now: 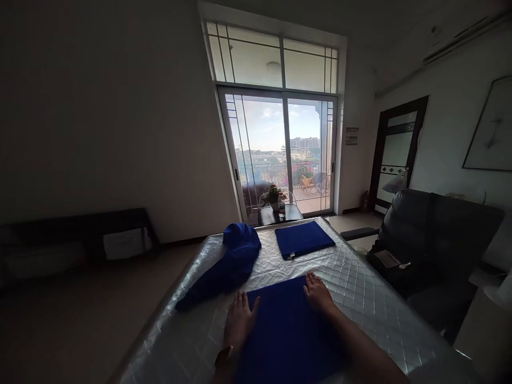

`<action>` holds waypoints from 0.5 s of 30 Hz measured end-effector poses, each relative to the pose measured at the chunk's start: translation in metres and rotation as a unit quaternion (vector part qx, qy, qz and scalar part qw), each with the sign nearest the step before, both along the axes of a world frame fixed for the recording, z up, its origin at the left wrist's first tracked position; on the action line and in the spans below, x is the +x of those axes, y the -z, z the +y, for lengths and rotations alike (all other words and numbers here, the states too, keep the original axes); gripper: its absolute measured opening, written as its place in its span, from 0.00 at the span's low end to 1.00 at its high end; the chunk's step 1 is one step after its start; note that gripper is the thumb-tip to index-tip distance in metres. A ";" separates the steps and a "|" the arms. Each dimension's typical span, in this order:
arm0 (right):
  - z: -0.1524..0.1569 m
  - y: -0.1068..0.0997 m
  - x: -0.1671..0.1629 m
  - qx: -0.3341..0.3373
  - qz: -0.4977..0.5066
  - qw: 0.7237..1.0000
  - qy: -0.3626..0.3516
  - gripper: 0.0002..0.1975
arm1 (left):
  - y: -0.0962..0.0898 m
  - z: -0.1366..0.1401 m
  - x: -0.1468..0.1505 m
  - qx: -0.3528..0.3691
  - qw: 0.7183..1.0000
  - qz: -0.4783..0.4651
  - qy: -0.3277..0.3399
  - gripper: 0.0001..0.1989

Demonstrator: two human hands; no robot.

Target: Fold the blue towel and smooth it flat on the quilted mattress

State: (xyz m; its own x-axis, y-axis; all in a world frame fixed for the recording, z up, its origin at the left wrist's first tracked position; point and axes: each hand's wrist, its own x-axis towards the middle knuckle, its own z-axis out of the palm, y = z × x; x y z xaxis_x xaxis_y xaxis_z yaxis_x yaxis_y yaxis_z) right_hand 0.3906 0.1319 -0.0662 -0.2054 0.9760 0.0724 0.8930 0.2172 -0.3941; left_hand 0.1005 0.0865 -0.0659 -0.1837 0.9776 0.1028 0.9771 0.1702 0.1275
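A blue cloth (pixel 286 330), spread flat in a rectangle, lies in front of me on the quilted silvery cover (pixel 368 314). My left hand (pixel 240 320) rests on its left edge near the far corner, with the fingers stretched out and the thumb apart. Across from it, my right hand (pixel 318 292) lies flat on the far right corner, fingers extended. Farther off sits a neatly folded blue cloth (pixel 304 239) with a small white tag. To the left, a crumpled blue cloth (pixel 236 256) is heaped and trails toward me.
Beyond the far edge stands a small dark table (pixel 268 215) with a potted plant (pixel 272 194) and a bottle (pixel 282 205). On the right is a black armchair (pixel 436 240) holding a flat object. Glass sliding doors (pixel 260 138) fill the far wall.
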 end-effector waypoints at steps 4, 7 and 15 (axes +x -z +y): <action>0.001 0.003 0.002 0.008 0.002 1.000 -0.004 0.35 | -0.002 0.007 -0.002 -0.020 1.000 -0.015 -0.006 0.47; 0.003 0.005 0.003 0.016 0.004 1.000 -0.005 0.35 | -0.008 0.014 0.010 -0.016 1.000 -0.023 -0.013 0.47; 0.008 0.016 0.007 0.036 0.014 0.999 -0.009 0.33 | -0.004 0.030 0.142 0.036 0.976 -0.048 0.209 0.39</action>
